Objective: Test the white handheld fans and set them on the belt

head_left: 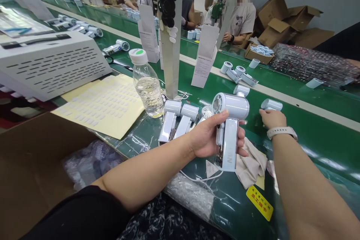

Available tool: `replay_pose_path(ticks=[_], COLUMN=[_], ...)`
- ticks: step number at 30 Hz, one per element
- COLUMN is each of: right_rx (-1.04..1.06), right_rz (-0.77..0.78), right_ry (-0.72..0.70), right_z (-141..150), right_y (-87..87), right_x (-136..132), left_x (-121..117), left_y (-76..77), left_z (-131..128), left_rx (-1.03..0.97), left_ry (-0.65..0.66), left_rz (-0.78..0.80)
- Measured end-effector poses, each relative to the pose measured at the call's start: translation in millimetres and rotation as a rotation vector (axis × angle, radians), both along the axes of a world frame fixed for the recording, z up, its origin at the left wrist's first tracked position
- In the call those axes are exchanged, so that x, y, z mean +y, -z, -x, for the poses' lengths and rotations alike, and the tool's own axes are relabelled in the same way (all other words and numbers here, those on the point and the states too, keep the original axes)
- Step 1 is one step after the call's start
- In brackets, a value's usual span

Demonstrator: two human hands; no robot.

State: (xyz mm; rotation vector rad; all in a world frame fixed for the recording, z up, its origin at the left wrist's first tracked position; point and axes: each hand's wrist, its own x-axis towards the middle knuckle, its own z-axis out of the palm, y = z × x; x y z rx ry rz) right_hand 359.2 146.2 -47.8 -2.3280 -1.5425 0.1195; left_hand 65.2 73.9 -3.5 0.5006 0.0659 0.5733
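My left hand [209, 137] is wrapped round the handle of a pale blue hand-held fan [230, 127], holding it upright above the green belt [309, 135]. My right hand [272, 118], with a white watch on the wrist, reaches forward and its fingers close on another pale blue fan [271, 104] lying on the belt. Two more fans [177, 120] lie side by side just left of my left hand. A beige cloth [251, 165] lies under the held fan.
A water bottle [146, 82] stands by yellow label sheets [107, 105]. A white machine [50, 63] sits at left, an open cardboard box [33, 165] near me. More fans [239, 73] lie further along the belt. Other people work across the line.
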Motion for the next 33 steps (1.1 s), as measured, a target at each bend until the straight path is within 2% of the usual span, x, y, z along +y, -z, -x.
replay_pose_path(ticks=[4, 6, 8, 11, 14, 16, 18, 20, 22, 25, 28, 31, 33], right_rx=[-0.035, -0.049, -0.038, 0.008, 0.01, -0.027, -0.013, 0.036, 0.133, 0.51, 0.948, 1.221, 1.363], right_rz=[0.101, 0.119, 0.15, 0.206, 0.168, 0.091, 0.086, 0.075, -0.025, -0.181, -0.213, -0.216, -0.162], right_ry=[0.151, 0.171, 0.124, -0.036, -0.196, -0.209, -0.193, -0.176, -0.185, -0.31, -0.376, -0.284, -0.215], right_z=[48, 65, 74, 73, 70, 74, 83, 98, 118, 147, 166, 173, 175], right_y=[0.5, -3.7, -14.7, -36.8, -50.2, -52.2, -52.5, -54.0, -56.5, -55.1, -40.2, -19.0, -9.5], right_x=[32, 34, 24, -13, -68, -105, -135, -155, -165, -166, -163, -162, -163], left_x=[2, 2, 1, -3, -8, -10, -11, -9, -8, -10, -20, -33, -36], left_y=[3.8, 4.5, 4.1, 1.4, -2.1, -3.3, -1.9, 2.6, 8.0, 8.4, -6.2, -21.0, -21.4], left_z=[-3, -4, -4, -5, -5, -6, -6, -7, -11, -11, 8, 55, 101], left_rx=[-0.002, 0.063, 0.17, 0.299, 0.349, 0.36, 0.383, 0.411, 0.404, 0.419, 0.603, 0.884, 1.075], left_ry=[-0.021, -0.024, -0.055, -0.157, -0.279, -0.403, -0.52, -0.55, -0.534, -0.649, -0.779, -0.775, -0.919], left_rz=[0.022, -0.018, -0.092, -0.177, -0.228, -0.269, -0.308, -0.333, -0.375, -0.631, -1.02, -1.344, -1.476])
